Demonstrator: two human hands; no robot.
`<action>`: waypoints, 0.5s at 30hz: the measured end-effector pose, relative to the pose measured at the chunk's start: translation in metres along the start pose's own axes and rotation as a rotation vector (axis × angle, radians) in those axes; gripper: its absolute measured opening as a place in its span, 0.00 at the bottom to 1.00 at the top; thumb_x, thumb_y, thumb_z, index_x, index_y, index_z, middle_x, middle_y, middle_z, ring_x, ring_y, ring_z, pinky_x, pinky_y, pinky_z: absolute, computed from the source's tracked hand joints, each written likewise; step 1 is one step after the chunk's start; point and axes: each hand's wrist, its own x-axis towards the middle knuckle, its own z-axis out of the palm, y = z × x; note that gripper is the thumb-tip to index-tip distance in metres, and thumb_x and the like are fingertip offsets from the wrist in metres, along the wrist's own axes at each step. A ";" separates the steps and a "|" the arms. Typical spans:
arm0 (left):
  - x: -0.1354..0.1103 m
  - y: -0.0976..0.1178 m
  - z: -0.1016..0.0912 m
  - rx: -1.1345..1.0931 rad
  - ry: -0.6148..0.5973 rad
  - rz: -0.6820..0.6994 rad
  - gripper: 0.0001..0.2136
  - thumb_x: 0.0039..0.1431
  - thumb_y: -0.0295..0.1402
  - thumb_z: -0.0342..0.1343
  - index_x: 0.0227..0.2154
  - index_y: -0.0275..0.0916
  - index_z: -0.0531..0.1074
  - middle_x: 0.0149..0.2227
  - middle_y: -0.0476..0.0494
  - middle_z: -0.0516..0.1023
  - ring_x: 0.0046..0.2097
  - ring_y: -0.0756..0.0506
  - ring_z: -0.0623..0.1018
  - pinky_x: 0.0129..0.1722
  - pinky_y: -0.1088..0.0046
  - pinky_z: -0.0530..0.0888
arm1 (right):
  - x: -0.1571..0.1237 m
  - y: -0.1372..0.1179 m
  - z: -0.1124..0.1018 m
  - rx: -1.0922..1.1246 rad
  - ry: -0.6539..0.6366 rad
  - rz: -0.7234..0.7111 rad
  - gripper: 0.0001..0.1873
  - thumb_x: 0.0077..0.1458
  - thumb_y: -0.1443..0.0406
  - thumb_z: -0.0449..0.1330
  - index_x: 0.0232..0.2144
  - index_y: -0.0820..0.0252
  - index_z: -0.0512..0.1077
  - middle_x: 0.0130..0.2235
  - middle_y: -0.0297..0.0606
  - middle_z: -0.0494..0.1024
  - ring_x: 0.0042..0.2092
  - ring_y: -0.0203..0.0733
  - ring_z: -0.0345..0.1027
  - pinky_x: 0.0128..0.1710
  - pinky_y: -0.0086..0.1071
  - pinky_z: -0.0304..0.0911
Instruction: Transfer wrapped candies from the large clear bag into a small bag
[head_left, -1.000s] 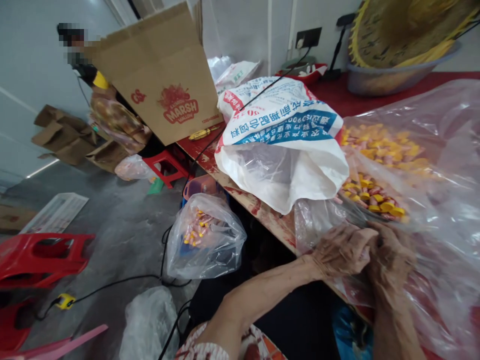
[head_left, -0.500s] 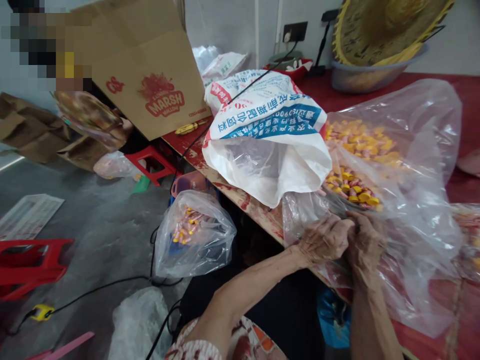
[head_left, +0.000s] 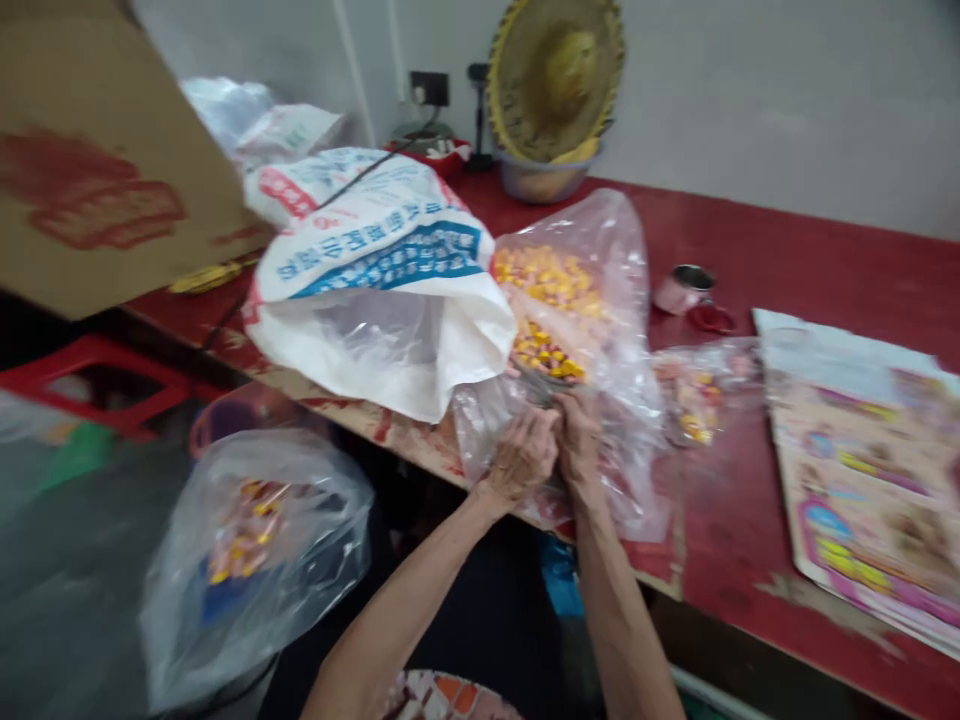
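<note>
Head view, left to right: a white woven sack (head_left: 375, 270) slumps on the red tabletop (head_left: 750, 250); the left hand (head_left: 521, 455) and right hand (head_left: 577, 435) clench the crinkled neck of a clear plastic bag (head_left: 622, 300) holding yellow-and-pink candies (head_left: 544, 350), at the tabletop's near edge.

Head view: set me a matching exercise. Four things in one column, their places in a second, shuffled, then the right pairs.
Things
1. Straw hat
2. Clear bag of sweets
3. Printed sheet
4. White woven sack

Places
A. Lying flat on the right of the red table
B. Gripped by the left hand and right hand
C. Propped in a grey basin
D. Slumped on the table, left of the hands

Right pairs: 1-C, 2-B, 3-A, 4-D
</note>
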 end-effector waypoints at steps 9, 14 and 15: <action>0.003 -0.010 0.011 -0.103 0.206 0.120 0.19 0.66 0.22 0.51 0.58 0.39 0.72 0.50 0.35 0.81 0.53 0.38 0.82 0.57 0.59 0.80 | 0.002 -0.001 0.011 0.025 0.102 0.035 0.20 0.70 0.66 0.49 0.53 0.59 0.79 0.48 0.47 0.81 0.52 0.51 0.75 0.56 0.44 0.71; 0.009 -0.008 0.007 -0.086 0.272 0.160 0.16 0.68 0.21 0.50 0.54 0.38 0.72 0.47 0.36 0.81 0.49 0.39 0.81 0.53 0.60 0.79 | 0.012 0.009 0.017 -0.053 0.112 0.100 0.24 0.73 0.67 0.45 0.61 0.63 0.75 0.54 0.53 0.80 0.56 0.51 0.75 0.59 0.46 0.73; 0.011 -0.009 0.007 -0.083 0.278 0.167 0.16 0.68 0.20 0.49 0.54 0.37 0.72 0.46 0.36 0.81 0.48 0.39 0.81 0.53 0.61 0.79 | 0.015 0.011 0.018 -0.072 0.102 0.105 0.24 0.74 0.67 0.45 0.62 0.64 0.74 0.53 0.54 0.79 0.55 0.52 0.75 0.58 0.47 0.74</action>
